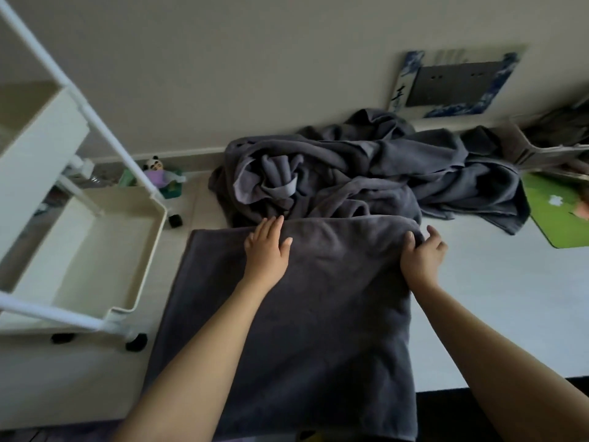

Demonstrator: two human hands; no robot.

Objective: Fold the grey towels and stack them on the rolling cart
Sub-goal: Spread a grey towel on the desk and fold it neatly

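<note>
The towel [302, 314] lies spread across the white table [510, 298], its near end draped over the table's front edge, its far edge a rounded fold just in front of the pile [366, 173]. That fold says it is already doubled once, I'd judge, and laid flat so the next fold comes out square. The left hand [266, 247] rests on top near the far edge, fingers straight and spread, palm down, probably pinning and smoothing the cloth so it doesn't slide. The right hand [422, 253] is at the far right corner, fingers curled round the folded edge, thumb up: a grip for lifting that side over, by the look of it. Behind, the pile of unfolded grey towels sits bunched against the wall, within reach for the next one. To the left stands the cart [134, 250], its tray bare in what shows, parked close beside the table, so a finished towel has a short trip.
</note>
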